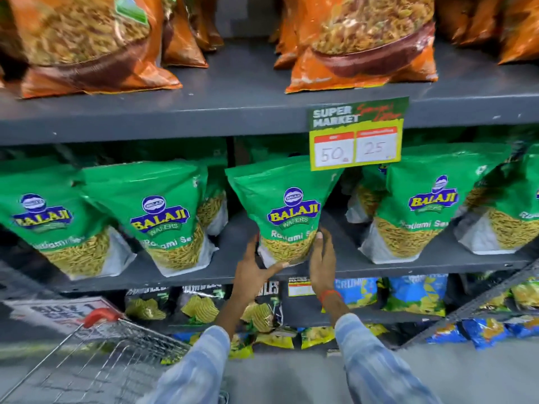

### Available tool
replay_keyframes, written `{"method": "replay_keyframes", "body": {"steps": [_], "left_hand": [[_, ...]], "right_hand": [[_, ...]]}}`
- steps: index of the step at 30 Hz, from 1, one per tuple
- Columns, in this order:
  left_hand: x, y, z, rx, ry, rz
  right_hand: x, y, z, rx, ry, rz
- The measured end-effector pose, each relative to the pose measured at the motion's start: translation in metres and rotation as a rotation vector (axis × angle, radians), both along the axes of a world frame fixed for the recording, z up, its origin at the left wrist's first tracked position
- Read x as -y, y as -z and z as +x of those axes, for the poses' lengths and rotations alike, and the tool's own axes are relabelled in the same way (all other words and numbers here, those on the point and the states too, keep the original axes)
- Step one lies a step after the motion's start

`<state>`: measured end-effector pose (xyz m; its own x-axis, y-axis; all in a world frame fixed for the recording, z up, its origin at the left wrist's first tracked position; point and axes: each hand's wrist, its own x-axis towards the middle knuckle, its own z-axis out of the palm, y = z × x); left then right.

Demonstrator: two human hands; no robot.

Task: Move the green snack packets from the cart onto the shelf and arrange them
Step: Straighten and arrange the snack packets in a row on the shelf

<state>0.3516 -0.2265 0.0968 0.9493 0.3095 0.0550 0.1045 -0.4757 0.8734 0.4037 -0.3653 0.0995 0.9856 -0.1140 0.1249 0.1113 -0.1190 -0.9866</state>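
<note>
A green Balaji snack packet (287, 211) stands upright on the grey middle shelf (233, 269), near its front edge. My left hand (256, 268) cups its lower left corner, thumb under the bottom. My right hand (320, 258) presses flat against its lower right side. More green packets stand in the same row: two to the left (166, 211) (49, 220) and others to the right (420, 208). The wire cart (110, 348) with a red handle is at the lower left; no packets are visible inside it.
Orange snack bags (364, 42) fill the shelf above. A yellow and green price tag (355, 135) hangs from that shelf's edge just above the held packet. Blue, black and yellow chip bags (414, 293) sit on the lower shelves. Grey floor lies below.
</note>
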Motion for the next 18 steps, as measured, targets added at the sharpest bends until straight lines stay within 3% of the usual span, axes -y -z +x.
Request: {"method": "replay_keyframes", "body": {"steps": [8,18], "left_hand": [[-0.008,0.002,0.01,-0.029,0.132,-0.141],[-0.006,-0.003,0.013,-0.11,0.189,-0.156]], "right_hand": [[0.012,0.002,-0.01,-0.044,-0.023,-0.038],[0.019,0.014,-0.007,-0.03,-0.055,-0.085]]}}
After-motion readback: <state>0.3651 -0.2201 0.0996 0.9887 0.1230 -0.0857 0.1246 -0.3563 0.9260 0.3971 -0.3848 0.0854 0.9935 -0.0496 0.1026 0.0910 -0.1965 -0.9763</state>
